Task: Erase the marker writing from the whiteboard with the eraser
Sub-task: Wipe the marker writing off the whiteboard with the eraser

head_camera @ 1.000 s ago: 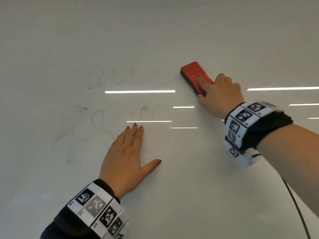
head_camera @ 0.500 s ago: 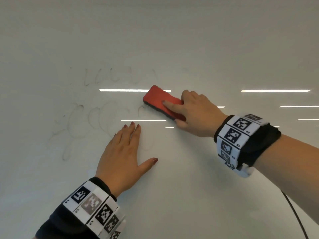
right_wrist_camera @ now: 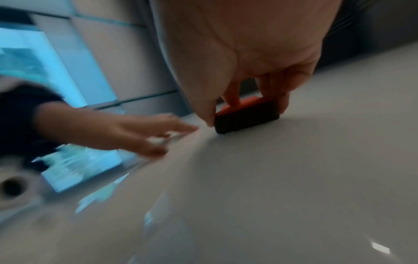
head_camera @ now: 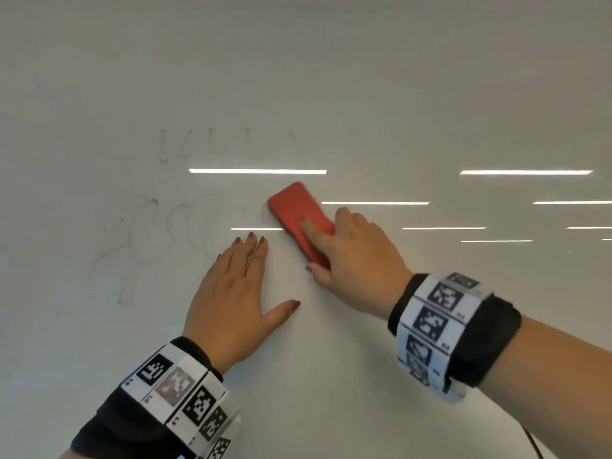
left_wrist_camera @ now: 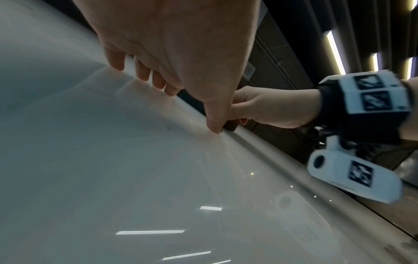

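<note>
My right hand (head_camera: 347, 256) grips a red eraser (head_camera: 294, 210) with a black felt base (right_wrist_camera: 246, 117) and holds it flat on the whiteboard (head_camera: 331, 77). Its forefinger lies along the red top, with thumb and other fingers at the sides. Faint grey marker writing (head_camera: 159, 233) in two rows lies left of the eraser, the upper row (head_camera: 212, 145) fainter. My left hand (head_camera: 231, 293) lies flat on the board with straight fingers, just below and left of the eraser, its fingertips (left_wrist_camera: 144, 75) touching the surface.
Ceiling light strips reflect on the glossy board (head_camera: 526, 172). A black cable (head_camera: 533, 445) runs from my right wrist band at the lower right. The wrist views show the board's edge (left_wrist_camera: 282, 157) and a dark room beyond it.
My right hand has swept the eraser down and left from the upper right toward the lower row of writing. The left hand has stayed flat in place.
</note>
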`<state>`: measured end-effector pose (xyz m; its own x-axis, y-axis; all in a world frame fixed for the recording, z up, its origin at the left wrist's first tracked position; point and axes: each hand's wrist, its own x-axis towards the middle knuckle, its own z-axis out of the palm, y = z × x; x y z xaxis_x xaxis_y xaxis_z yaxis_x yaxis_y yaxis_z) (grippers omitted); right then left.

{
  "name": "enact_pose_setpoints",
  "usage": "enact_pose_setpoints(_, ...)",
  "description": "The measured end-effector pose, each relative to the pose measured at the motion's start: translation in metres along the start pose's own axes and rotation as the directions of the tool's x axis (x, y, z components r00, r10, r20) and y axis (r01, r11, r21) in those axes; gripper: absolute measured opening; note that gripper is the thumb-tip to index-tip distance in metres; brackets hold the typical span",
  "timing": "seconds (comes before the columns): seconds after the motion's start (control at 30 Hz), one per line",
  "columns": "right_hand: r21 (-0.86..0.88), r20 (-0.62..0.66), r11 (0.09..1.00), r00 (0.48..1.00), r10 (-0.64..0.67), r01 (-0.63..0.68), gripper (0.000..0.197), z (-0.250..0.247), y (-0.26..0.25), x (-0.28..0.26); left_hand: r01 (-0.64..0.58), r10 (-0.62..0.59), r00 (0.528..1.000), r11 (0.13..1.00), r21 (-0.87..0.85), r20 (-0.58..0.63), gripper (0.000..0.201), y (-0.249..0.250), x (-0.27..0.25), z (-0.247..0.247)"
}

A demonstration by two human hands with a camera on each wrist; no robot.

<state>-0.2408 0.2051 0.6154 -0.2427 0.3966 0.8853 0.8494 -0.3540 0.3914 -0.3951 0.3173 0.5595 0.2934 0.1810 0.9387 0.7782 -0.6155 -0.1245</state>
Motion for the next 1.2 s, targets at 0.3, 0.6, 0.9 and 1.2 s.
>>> enact_pose_setpoints(0.3,-0.101,-0.066,0.979,0.983,0.17,-0.176,0.06,-0.007,0.052,0.027,-0.014,0.014,1.0,1.0,-0.003,0.002,0.103,-0.002,0.001,-0.001)
enact_pose_setpoints(0.6,0.031,-0.07,0.994,0.992,0.108,-0.106,0.062,0.012,-0.008,0.004,-0.047,0.047,0.999,0.998,-0.039,-0.018,0.103,-0.007,0.0,0.001)
enact_pose_setpoints(0.9,-0.05,-0.054,0.989,0.989,0.134,-0.137,0.059,0.009,0.0,0.008,-0.062,0.062,0.998,0.998,-0.026,-0.001,0.105,-0.009,0.001,0.002)
enact_pose_setpoints(1.2,-0.043,-0.019,0.861,0.862,0.507,-0.507,0.059,-0.012,0.074,0.06,-0.065,0.065,0.998,0.997,-0.034,-0.006,0.102,-0.011,-0.001,0.001)
